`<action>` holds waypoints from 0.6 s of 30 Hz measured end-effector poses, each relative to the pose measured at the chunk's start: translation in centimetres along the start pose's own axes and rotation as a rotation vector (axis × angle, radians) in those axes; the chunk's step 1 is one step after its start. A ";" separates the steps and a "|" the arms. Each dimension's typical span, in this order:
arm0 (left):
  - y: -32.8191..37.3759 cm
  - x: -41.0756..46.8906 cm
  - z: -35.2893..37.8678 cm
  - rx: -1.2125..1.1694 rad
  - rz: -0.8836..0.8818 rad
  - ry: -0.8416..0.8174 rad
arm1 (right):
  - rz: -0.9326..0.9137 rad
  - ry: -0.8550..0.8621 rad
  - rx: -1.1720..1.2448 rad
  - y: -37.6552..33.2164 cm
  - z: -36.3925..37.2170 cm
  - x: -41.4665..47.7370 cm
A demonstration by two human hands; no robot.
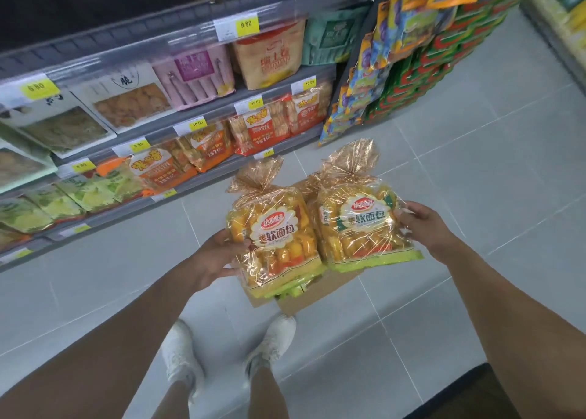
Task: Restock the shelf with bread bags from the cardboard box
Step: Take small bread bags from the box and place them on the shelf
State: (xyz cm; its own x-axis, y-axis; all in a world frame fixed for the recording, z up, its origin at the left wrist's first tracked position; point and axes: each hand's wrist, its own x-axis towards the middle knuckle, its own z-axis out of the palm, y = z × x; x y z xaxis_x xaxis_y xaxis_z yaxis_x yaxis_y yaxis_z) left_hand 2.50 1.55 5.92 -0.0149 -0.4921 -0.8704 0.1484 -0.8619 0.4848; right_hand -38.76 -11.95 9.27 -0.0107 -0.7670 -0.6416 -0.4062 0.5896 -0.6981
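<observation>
Holding two bags side by side at the centre of the frame, the left hand (218,253) curls its fingers round the left edge of the first bread bag (272,238), and the right hand (421,225) grips the right edge of the second bread bag (361,225). Both bags hide most of the cardboard box (320,291) on the floor (475,165). The shelf (177,25) of snack packs fills the upper left.

Left hand (218,257) and right hand (421,225) are bare, as are both forearms (126,323) and lower legs (263,387). Footwear: white lace-up sneakers, left shoe (180,355) and right shoe (272,339). A dark garment (469,393) at the lower right edge, possibly shorts, is blurred.
</observation>
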 end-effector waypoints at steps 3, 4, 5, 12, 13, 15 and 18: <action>1.9 -2.6 -1.5 0.015 0.043 -0.005 | -0.051 0.029 0.020 -2.2 0.9 -2.5; 2.5 -3.6 -2.2 0.020 0.053 -0.010 | -0.065 0.043 0.034 -3.0 1.4 -3.4; 3.1 -4.5 -3.0 0.026 0.062 -0.013 | -0.082 0.052 0.048 -3.8 1.9 -4.3; 7.4 -12.7 -10.3 0.061 0.199 -0.001 | -0.185 0.157 0.127 -10.5 7.7 -11.3; 7.9 -13.9 -11.6 0.065 0.220 0.006 | -0.207 0.171 0.127 -11.8 8.7 -12.4; 8.7 -16.4 -14.4 0.069 0.267 0.023 | -0.235 0.202 0.137 -14.1 10.7 -14.6; 9.8 -20.3 -18.6 0.067 0.333 0.057 | -0.266 0.233 0.135 -17.4 13.8 -17.9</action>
State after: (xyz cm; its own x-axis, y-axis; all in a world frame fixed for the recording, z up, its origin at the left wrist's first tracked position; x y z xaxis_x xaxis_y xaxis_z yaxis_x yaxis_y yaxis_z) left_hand 22.64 5.34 26.71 0.0788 -0.7418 -0.6660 0.0701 -0.6623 0.7460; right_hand -18.95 -4.95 28.52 -0.1344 -0.9258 -0.3534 -0.2983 0.3779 -0.8765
